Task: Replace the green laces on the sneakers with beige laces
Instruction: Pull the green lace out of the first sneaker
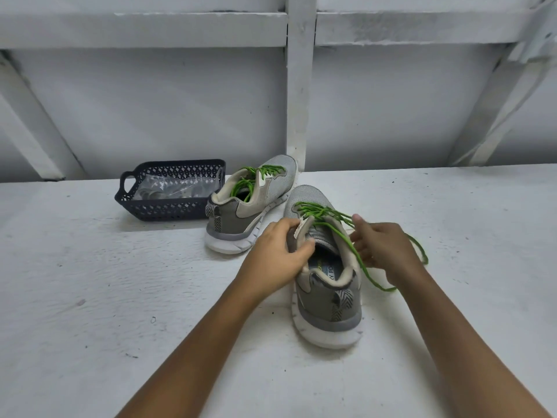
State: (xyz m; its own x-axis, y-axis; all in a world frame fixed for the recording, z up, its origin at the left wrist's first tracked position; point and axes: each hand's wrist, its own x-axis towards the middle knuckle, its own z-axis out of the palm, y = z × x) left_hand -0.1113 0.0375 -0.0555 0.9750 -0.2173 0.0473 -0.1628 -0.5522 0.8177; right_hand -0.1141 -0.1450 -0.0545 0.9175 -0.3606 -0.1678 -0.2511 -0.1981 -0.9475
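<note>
the near sneaker [328, 294] stands on the white surface [90, 282] between the two hands, heel toward the person and toe pointing away, so its long axis runs straight out ahead. the left hand [280, 251] holds it at the collar on its own side, fingers curled over the rim with the thumb tucked inside the opening; that grip steadies the shoe. the right hand [382, 248] sits just beside the opposite rim, thumb raised and fingers curled in, and its grip appears to pinch a loose run of the green lace [316, 211]. from that grip the laced eyelets lie ahead and inward, toward the left hand, while the free lace trails back toward the person and loops outward past the wrist. the right hand is the nearer to the lace, so it is probably the one to draw it out, pulling away from the eyelets and roughly across the shoe's axis while the left holds the shoe down. the far sneaker [253, 206], fully laced in green, rests ahead of the left grip, touching or nearly touching a dark basket [168, 211]. a clear plastic bag [171, 185] lies in the basket; whether it holds the beige laces cannot be told. judged from this, the task is at its start.
</note>
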